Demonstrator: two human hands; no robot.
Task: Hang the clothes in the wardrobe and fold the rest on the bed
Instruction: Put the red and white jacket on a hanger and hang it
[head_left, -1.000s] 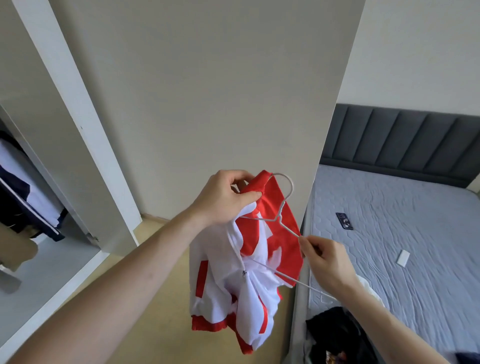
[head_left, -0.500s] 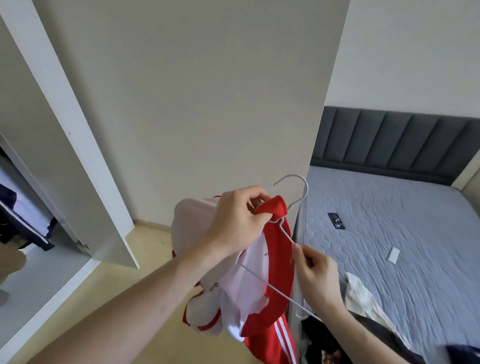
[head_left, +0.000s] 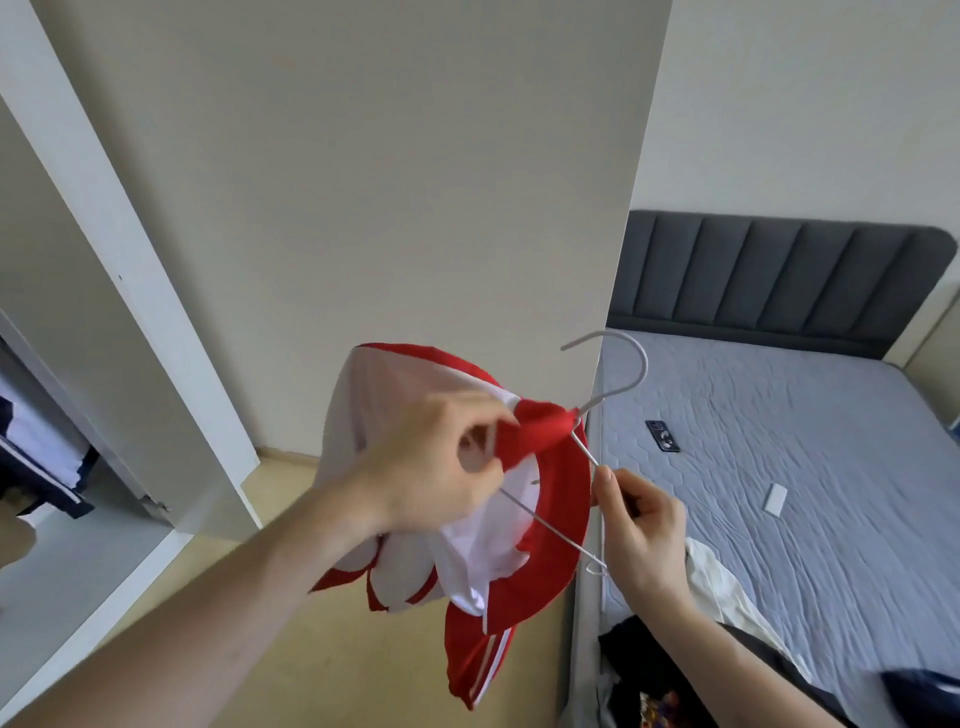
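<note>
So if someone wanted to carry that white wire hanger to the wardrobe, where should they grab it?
Probably the bare hook of the white wire hanger, taken from above. It sticks up clear of the red and white jacket, while the right hand pinches the arm below and the left hand holds the collar.

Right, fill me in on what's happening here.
A person is putting a red and white jacket onto a white wire hanger. The left hand pinches the red collar up by the hanger's neck, while the right hand holds the hanger's sloping arm. The jacket is only partly on, bunched and hanging loose below. The open wardrobe is off to the left, nothing hung from this yet. More clothes lie on the bed at the right.
</note>
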